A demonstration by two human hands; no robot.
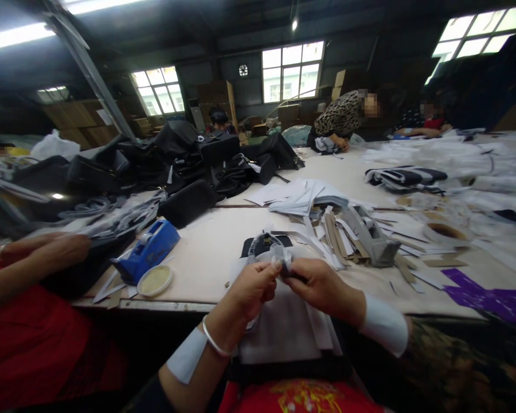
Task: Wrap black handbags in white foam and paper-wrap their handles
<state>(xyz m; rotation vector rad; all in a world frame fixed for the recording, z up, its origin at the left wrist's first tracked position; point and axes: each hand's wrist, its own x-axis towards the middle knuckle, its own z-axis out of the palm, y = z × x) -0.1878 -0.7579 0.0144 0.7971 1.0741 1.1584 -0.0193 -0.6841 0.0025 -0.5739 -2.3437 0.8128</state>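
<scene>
My left hand and my right hand meet in front of me at the table's near edge. Both are closed in a pinch on a small black item wrapped in clear plastic. My left thumb and forefinger grip its crinkled wrapper, and my right fingers hold its dark end. A silver bangle circles my left wrist, and white cuffs cover both forearms. Pale flat sheets lie on my lap under the hands.
A blue tape dispenser and a round lid sit to the left. A grey dispenser and paper strips lie to the right, purple sheet beyond. Black bags pile at the back left. A neighbour's arm in red works left; other people sit far off.
</scene>
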